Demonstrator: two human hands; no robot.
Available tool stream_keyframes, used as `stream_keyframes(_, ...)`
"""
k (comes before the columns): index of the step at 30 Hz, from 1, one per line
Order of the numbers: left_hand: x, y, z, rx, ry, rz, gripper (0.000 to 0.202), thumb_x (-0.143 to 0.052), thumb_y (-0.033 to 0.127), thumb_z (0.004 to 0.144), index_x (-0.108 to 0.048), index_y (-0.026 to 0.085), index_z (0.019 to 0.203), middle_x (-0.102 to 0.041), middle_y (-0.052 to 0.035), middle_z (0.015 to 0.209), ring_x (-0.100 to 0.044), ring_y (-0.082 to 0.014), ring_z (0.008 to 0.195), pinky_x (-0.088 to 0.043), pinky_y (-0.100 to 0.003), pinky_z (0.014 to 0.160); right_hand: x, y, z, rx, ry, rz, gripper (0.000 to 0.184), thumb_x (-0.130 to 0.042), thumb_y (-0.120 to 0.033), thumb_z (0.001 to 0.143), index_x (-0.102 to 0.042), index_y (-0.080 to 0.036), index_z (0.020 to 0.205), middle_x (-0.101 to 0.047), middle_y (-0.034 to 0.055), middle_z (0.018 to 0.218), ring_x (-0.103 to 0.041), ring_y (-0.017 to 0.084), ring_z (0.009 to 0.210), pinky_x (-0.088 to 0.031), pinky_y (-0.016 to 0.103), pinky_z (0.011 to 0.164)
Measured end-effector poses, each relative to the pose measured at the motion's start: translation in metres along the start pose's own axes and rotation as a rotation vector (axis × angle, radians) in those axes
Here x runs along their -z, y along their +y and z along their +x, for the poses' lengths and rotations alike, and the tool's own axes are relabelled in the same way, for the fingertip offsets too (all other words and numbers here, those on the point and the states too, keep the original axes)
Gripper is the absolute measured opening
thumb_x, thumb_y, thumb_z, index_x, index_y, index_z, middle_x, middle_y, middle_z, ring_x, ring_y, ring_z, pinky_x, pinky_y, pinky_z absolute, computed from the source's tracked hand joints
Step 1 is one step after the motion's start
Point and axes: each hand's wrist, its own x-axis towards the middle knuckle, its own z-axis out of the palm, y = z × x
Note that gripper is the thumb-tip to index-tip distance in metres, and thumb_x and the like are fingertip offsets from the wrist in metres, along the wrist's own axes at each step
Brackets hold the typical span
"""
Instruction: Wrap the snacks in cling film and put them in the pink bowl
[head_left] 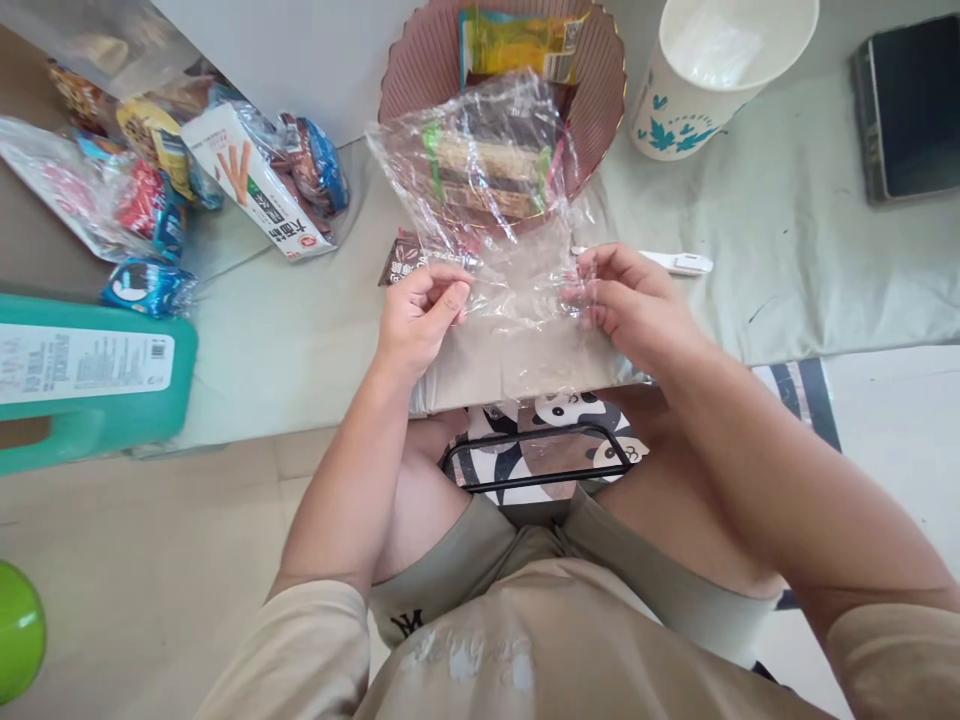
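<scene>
From where I stand, both hands are busy with a clear plastic bag (517,255), stretched between them over the near side of the cloth-covered table (795,300). The left hand (424,315) pinches the film narrowly between thumb and bent forefinger; the right hand (634,300) has its fingers curled in on the other side, gathering the edge, though the film's glare blurs its fingertips. As far as I can judge, the work is partway along: the bag is spread and held at both sides, but I see no knot or seal in it, so closing or emptying it looks undone. The bag is crinkled, thin and shiny, its far part lying across the near half of a pink ribbed plate (396,90) with a gilt, scalloped rim. Through it shows a wafer pack (487,165) with green at its left end; whether that sits inside the bag or behind it, I can't tell. A yellow packet (525,45) rests in the plate beyond. A dark brown packet (400,262) lies just beyond the left hand, and a slim white object (686,263) lies just beyond the right. Farther left, a white snack box (251,180) leans among other wrapped snacks, outside the plate.
</scene>
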Motion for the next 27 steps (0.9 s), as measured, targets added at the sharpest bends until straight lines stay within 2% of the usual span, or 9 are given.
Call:
stream_keyframes(4,0.002,-0.007,0.004,-0.059,0.016,-0.061,0.039,-0.085,0.062,0.075,-0.075,0.025,0.084,-0.049,0.0062,0.051,-0.043,-0.0065,0.041,-0.033,-0.019,0.039,-0.003,-0.003,-0.005,-0.064,-0.13,0.006,0.028,-0.073,-0.026,0.077,-0.063,-0.026,0.103,-0.072,0.0061,0.108,-0.07,0.021,0.095,-0.044,0.025,0.052)
stream_keyframes(7,0.004,-0.012,0.006,-0.107,0.018,-0.068,0.038,-0.084,0.06,0.077,-0.075,0.024,0.085,-0.048,0.0065,0.05,-0.043,-0.0057,0.039,-0.028,-0.017,0.035,-0.002,-0.008,-0.009,-0.13,-0.188,0.041,0.028,-0.071,-0.028,0.08,-0.064,-0.026,0.107,-0.076,0.0067,0.103,-0.074,0.022,0.091,-0.041,0.025,0.049)
stream_keyframes(12,0.006,-0.013,0.006,-0.114,0.022,-0.07,0.037,-0.084,0.058,0.079,-0.076,0.023,0.085,-0.052,0.0054,0.052,-0.043,-0.0054,0.04,-0.028,-0.017,0.035,0.001,-0.009,-0.01,-0.096,-0.261,-0.02,0.03,-0.077,-0.032,0.08,-0.064,-0.023,0.105,-0.077,0.0063,0.097,-0.075,0.02,0.085,-0.041,0.024,0.048)
stream_keyframes(16,0.008,-0.009,0.006,-0.1,0.051,-0.064,0.037,-0.085,0.059,0.077,-0.078,0.023,0.084,-0.057,0.0043,0.054,-0.043,-0.005,0.041,-0.027,-0.017,0.035,0.002,-0.006,-0.011,-0.055,-0.283,-0.029,0.049,-0.084,-0.035,0.075,-0.061,-0.023,0.117,-0.078,0.0073,0.105,-0.075,0.022,0.098,-0.044,0.023,0.051)
stream_keyframes(18,0.01,-0.008,0.006,-0.103,0.06,-0.064,0.037,-0.087,0.058,0.076,-0.078,0.023,0.083,-0.059,0.0036,0.057,-0.044,-0.0047,0.042,-0.028,-0.016,0.035,0.002,-0.005,-0.011,-0.059,-0.297,-0.023,0.056,-0.087,-0.033,0.071,-0.06,-0.024,0.119,-0.079,0.0062,0.104,-0.075,0.021,0.096,-0.046,0.023,0.053)
stream_keyframes(20,0.011,-0.007,0.006,-0.11,0.064,-0.072,0.036,-0.087,0.058,0.075,-0.079,0.023,0.084,-0.061,0.0034,0.059,-0.045,-0.0043,0.042,-0.028,-0.016,0.035,0.002,-0.004,-0.012,-0.067,-0.322,-0.041,0.049,-0.087,-0.031,0.071,-0.062,-0.023,0.113,-0.078,0.0032,0.091,-0.074,0.018,0.081,-0.05,0.026,0.057)
stream_keyframes(22,0.012,-0.008,0.006,-0.106,0.064,-0.082,0.036,-0.088,0.057,0.074,-0.079,0.023,0.084,-0.061,0.0036,0.06,-0.046,-0.004,0.042,-0.028,-0.016,0.035,0.002,-0.003,-0.011,-0.061,-0.326,-0.091,0.034,-0.084,-0.028,0.073,-0.065,-0.022,0.1,-0.073,-0.0004,0.075,-0.069,0.015,0.065,-0.052,0.029,0.061)
stream_keyframes(24,0.013,-0.008,0.006,-0.089,0.064,-0.088,0.036,-0.089,0.056,0.074,-0.079,0.023,0.084,-0.061,0.0038,0.059,-0.047,-0.004,0.043,-0.029,-0.015,0.036,0.001,-0.003,-0.009,-0.039,-0.264,-0.146,0.02,-0.08,-0.024,0.076,-0.065,-0.022,0.089,-0.067,-0.0028,0.065,-0.062,0.012,0.055,-0.05,0.029,0.058)
stream_keyframes(27,0.015,-0.008,0.007,-0.078,0.068,-0.078,0.036,-0.089,0.056,0.074,-0.079,0.023,0.084,-0.063,0.0036,0.059,-0.049,-0.0043,0.044,-0.03,-0.015,0.037,0.001,-0.005,-0.007,0.013,-0.107,-0.192,0.012,-0.073,-0.015,0.079,-0.064,-0.021,0.084,-0.062,-0.0038,0.064,-0.055,0.009,0.05,-0.043,0.027,0.053)
